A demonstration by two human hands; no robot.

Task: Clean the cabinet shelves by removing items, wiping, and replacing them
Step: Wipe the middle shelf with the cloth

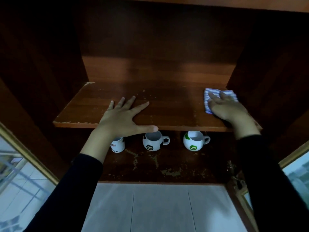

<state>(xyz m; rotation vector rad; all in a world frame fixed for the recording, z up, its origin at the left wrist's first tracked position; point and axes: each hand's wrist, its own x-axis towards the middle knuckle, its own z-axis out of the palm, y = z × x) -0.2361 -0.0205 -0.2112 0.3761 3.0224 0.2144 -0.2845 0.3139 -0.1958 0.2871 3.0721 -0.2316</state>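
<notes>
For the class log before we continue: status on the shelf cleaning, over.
Left hand flat on upper shelf. Right hand flat on striped cloth, shelf's right end. Three mugs on lower shelf, nothing in the way.

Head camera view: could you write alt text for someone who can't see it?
A person's right hand presses a blue-striped cloth on the right end of a wooden cabinet shelf, while the left hand rests flat at its front edge. Three white mugs stand on the lower shelf.
</notes>
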